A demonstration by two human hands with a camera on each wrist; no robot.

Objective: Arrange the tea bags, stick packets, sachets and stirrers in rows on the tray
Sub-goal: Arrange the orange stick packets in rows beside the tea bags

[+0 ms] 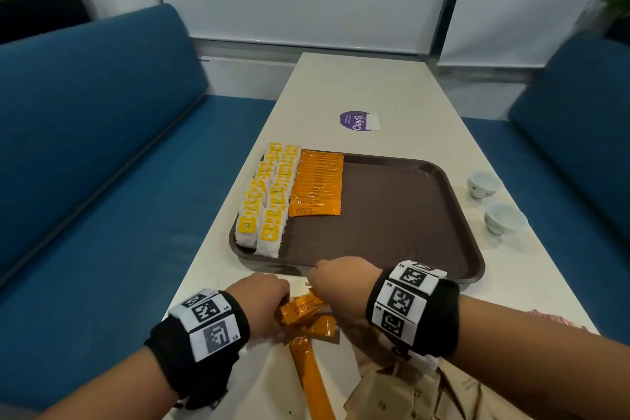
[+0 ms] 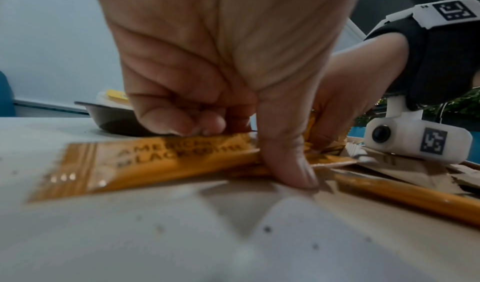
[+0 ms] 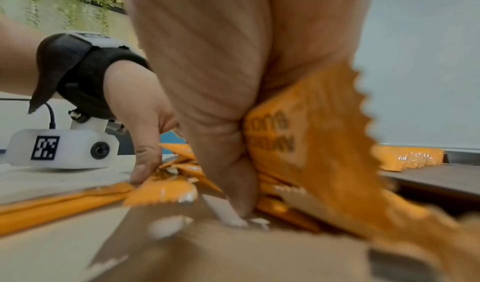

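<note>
Gripping orange stick packets (image 1: 308, 309), both hands (image 1: 260, 297) curl knuckles-up.

Brown tray (image 1: 402, 215): on the counter (image 1: 392, 95), holding two overlapping rows of white tea bags (image 1: 264, 204) with yellow tags along its left edge, and beside them one overlapped row of orange stick packets (image 1: 318, 184). Loose orange packets (image 1: 306, 312), printed "AMERICAN BLACK COFFEE": heaped on the counter just before the tray's near rim. Tan paper sachets (image 1: 402, 392): jumbled nearest the viewer.
</note>
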